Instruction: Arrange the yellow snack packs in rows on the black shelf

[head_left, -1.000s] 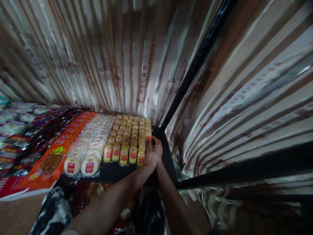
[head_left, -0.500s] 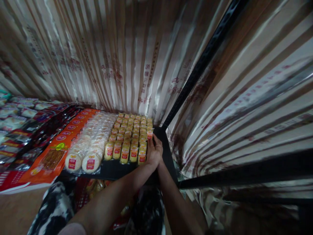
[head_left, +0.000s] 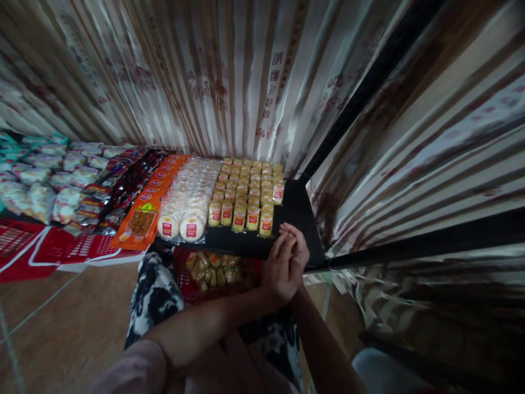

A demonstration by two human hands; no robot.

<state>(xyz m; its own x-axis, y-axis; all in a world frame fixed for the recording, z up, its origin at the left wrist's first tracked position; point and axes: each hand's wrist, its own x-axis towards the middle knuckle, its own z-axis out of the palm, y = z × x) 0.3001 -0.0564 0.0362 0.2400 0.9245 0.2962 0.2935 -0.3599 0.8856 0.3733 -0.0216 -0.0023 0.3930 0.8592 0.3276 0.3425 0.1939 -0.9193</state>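
Observation:
My left hand (head_left: 279, 271) lies against my right hand (head_left: 301, 250) over the front edge of the black shelf (head_left: 297, 208). The left fingers stretch forward and overlap the right hand. My right fingers are loosely bent beside them, partly covered. I see nothing held in either hand. Just beyond them stand rows of small yellow wrapped cakes (head_left: 252, 218) with red labels. One wrapped cake (head_left: 278, 192) sticks out at the right end of a farther row. Left of these are two rows of round white wrapped cakes (head_left: 192, 227).
A red basket (head_left: 184, 284) with several golden packets stands below the shelf edge, between my legs. Leftward lie an orange snack bag (head_left: 141, 221), dark packets (head_left: 123, 189) and white packets (head_left: 68, 205). A black post (head_left: 348, 104) and striped curtain (head_left: 229, 71) border the shelf.
Both hands have drawn back from the right end of the yellow cake rows towards me, off the cake they touched. The view has shifted, showing more floor and basket.

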